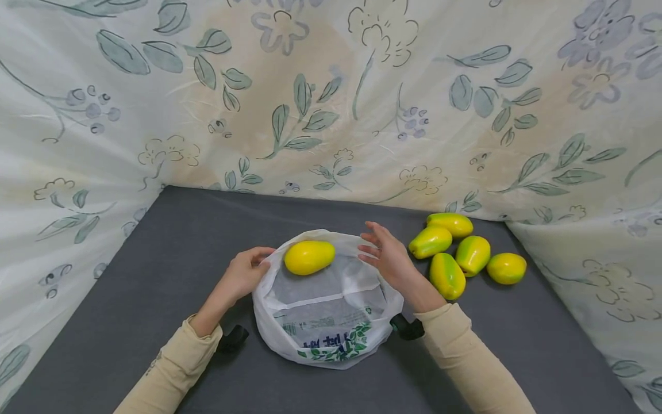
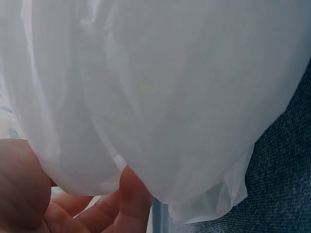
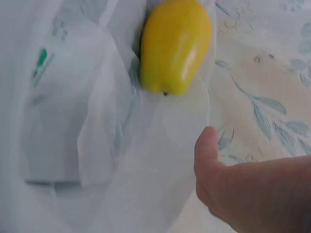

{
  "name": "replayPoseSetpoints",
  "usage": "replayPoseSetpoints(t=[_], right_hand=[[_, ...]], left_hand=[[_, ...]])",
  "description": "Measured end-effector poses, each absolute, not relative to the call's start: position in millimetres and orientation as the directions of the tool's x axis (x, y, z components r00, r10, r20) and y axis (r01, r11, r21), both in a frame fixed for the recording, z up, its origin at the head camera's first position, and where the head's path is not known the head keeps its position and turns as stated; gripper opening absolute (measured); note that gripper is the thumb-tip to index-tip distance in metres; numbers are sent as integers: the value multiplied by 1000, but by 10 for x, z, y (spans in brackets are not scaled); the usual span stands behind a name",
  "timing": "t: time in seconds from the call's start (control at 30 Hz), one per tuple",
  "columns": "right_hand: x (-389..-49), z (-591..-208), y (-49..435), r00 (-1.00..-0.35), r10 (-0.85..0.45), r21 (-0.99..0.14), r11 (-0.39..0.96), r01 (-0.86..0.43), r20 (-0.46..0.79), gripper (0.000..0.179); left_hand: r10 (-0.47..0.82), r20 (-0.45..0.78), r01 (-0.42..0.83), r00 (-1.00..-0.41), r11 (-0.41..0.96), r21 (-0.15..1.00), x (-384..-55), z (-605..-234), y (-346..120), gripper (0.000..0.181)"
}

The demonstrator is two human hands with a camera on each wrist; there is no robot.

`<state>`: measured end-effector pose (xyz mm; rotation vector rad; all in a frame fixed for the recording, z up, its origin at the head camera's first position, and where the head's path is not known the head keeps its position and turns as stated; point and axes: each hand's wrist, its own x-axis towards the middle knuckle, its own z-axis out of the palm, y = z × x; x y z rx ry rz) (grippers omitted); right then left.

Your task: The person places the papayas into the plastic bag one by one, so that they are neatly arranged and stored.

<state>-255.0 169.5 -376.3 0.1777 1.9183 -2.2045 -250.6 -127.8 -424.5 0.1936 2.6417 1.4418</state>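
A dark grey surface (image 1: 201, 230) is stretching across the lower part of the head view, narrowing towards its far edge and showing a fine weave in the left wrist view. Behind it and along both sides, a pale patterned cloth (image 1: 310, 178) is hanging like walls, carrying grey-green leaves, lilac flowers and thinly outlined blossoms on a cream and beige ground; soft folds are running down it. Near the middle of the surface, a white plastic bag (image 1: 328, 348) is standing with its mouth spread wide, its near side showing green leaf print and dark lettering. A yellow fruit (image 1: 310, 257) is sitting within the bag's mouth, close to the far left rim. The left hand (image 1: 245, 272) is pinching the rim between thumb and fingers on the left, while the right hand (image 1: 388, 256) is holding nothing, its loosely extended fingers hovering by the right rim. Beige sleeves (image 1: 178, 362) are covering both forearms. To the right of the bag, five yellow-green fruits (image 1: 447, 276) are lying in a loose cluster on the surface, the rightmost resting slightly apart.
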Motion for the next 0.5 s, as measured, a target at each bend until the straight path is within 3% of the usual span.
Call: replayPoseSetpoints(t=[0.2,0.5], right_hand=[[-2535,-3683,1917,-976,-98,-949,-232,212,-194,54],[-2419,-3571,2325,-981,-92,-951,-246,187,-169,61]], left_hand=[[180,-53,51,-982,525,849,-2488,-4224,-1307,35],[189,-57,50,-980,517,855,-2488,-4222,-1308,35]])
